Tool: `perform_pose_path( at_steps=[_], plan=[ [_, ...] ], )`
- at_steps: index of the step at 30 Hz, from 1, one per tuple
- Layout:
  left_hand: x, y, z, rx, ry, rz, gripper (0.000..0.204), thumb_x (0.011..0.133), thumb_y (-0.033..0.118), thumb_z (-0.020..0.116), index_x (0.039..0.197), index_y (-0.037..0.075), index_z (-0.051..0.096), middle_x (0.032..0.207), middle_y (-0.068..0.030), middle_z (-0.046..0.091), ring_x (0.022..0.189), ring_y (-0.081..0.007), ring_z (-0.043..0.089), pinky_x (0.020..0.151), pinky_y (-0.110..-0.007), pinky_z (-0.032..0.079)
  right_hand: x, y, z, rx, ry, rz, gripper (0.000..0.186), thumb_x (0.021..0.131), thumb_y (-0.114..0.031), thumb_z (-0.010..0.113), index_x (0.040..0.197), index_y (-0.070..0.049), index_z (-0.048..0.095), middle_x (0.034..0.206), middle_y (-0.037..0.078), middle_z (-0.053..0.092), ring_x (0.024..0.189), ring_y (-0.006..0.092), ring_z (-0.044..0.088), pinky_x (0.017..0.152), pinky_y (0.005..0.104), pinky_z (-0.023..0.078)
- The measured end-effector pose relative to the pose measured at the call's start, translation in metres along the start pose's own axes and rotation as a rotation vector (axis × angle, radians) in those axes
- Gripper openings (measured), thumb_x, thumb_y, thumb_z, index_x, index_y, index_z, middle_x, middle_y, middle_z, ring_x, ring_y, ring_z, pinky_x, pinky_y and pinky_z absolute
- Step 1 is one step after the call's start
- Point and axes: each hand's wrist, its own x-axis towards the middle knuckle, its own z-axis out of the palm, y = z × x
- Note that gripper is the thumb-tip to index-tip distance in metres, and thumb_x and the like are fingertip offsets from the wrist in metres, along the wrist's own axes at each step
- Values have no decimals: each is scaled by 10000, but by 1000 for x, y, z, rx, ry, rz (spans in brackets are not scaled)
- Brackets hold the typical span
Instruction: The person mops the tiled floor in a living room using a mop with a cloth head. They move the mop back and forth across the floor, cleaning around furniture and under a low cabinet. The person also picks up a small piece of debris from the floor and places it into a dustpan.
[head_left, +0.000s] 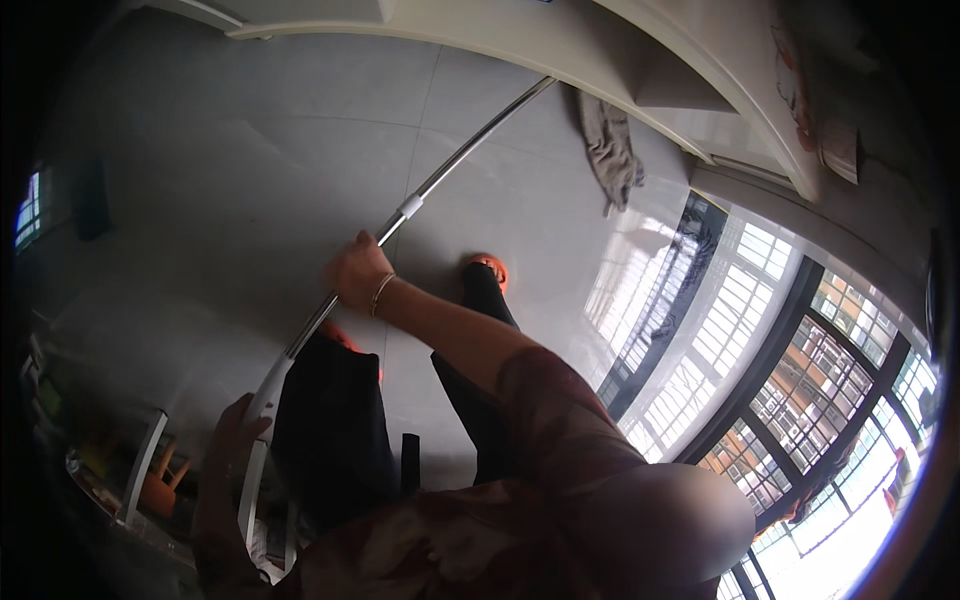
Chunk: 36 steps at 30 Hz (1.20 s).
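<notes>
A long metal pole [465, 146] slants across the view, its far end passing out of sight under the edge of the cream furniture. My right hand [358, 268] is wrapped round its middle, just below a pale grey joint collar [409, 206]. Lower left, my left hand [243, 428] holds the pole near its pale lower section, fingers curled and partly in shadow. A crumpled grey-brown cloth [610, 150] lies beside the furniture, right of the pole's far end.
Cream furniture [430, 18] spans the top and upper right. My feet in orange sandals [495, 262] stand on grey tiles [220, 150] below the pole. Metal legs [148, 450] and an orange chair [162, 485] are at lower left. A tall barred window [810, 400] fills the right side.
</notes>
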Motion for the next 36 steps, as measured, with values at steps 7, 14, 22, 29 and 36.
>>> perform_pose_path(
  at_steps=[7, 14, 22, 29, 36],
  plan=[
    [247, -31, 92, 56, -39, 334, 339, 772, 322, 644, 916, 31, 546, 755, -67, 560, 692, -137, 523, 642, -331, 429, 18, 150, 84, -162, -83, 188, 137, 775, -220, 529, 809, -137, 632, 826, 50, 617, 887, 215, 561, 929, 458, 295],
    [408, 80, 165, 177, 41, 632, 514, 768, 408, 617, 1115, 36, 539, 957, -153, 613, 889, -249, 590, 775, -349, 450, -1, 321, 83, -398, 242, 342, 92, 682, -159, 586, 767, -148, 618, 786, 25, 589, 892, 194, 542, 972, 448, 284],
    [386, 235, 134, 232, -5, 593, 375, 774, 345, 628, 947, 20, 555, 774, -84, 597, 724, -173, 559, 680, -325, 445, -39, 393, 42, -370, 667, 497, 96, 731, -58, 514, 811, -109, 526, 847, 35, 491, 919, 225, 492, 988, 568, 244],
    [396, 212, 132, 76, 187, 736, 357, 775, 362, 630, 877, 25, 568, 683, -45, 559, 579, -156, 524, 550, -310, 433, 2, 394, 53, -245, 838, 531, 76, 735, -41, 508, 768, -104, 535, 857, 49, 476, 918, 248, 468, 952, 603, 259],
    [367, 187, 127, 47, 152, 620, 392, 767, 406, 624, 882, 32, 589, 667, -56, 559, 612, -158, 528, 592, -320, 430, 15, 364, 49, -317, 778, 417, 82, 723, -93, 523, 763, -131, 583, 810, 23, 486, 875, 213, 477, 956, 644, 240]
  ],
)
